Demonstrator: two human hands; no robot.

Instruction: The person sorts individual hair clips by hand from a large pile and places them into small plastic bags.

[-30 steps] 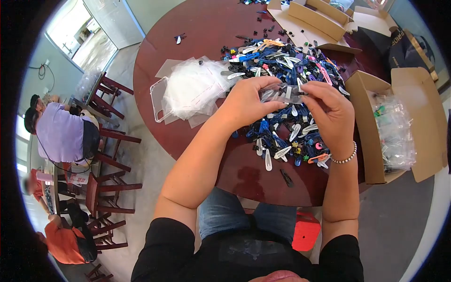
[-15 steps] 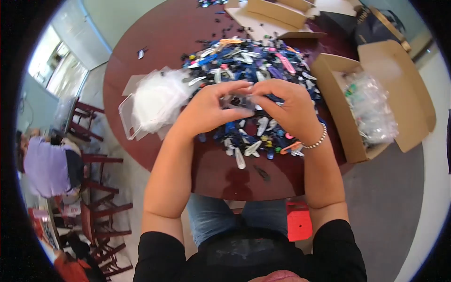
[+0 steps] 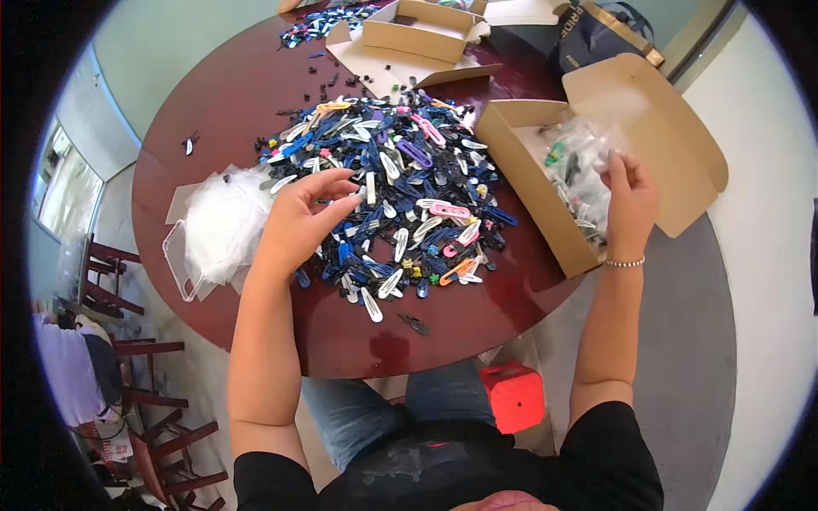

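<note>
A large heap of hair clips (image 3: 392,162) in blue, black, white, pink and orange covers the middle of the round table. My left hand (image 3: 302,217) hovers over the heap's left side, thumb and fingers apart, nothing held. Just past its fingertips lies a white hair clip (image 3: 371,187). Over the cardboard box on the right, my right hand (image 3: 632,200) pinches a clear plastic bag (image 3: 603,162), partly hidden by the fingers. Filled clear bags (image 3: 571,166) with clips inside lie in that box. A stack of whitish clear bags (image 3: 223,226) rests left of my left hand.
The open cardboard box (image 3: 537,187) reaches past the table's right edge. Farther back are another cardboard box (image 3: 413,38), a smaller clip pile (image 3: 324,25) and a dark bag (image 3: 596,38). A red stool (image 3: 514,399) stands below; a person in purple (image 3: 68,366) is at left.
My hands, together over the heap around a clear bag, have parted. The right has moved out to the cardboard box; the left has opened over the heap. The view has shifted right.
</note>
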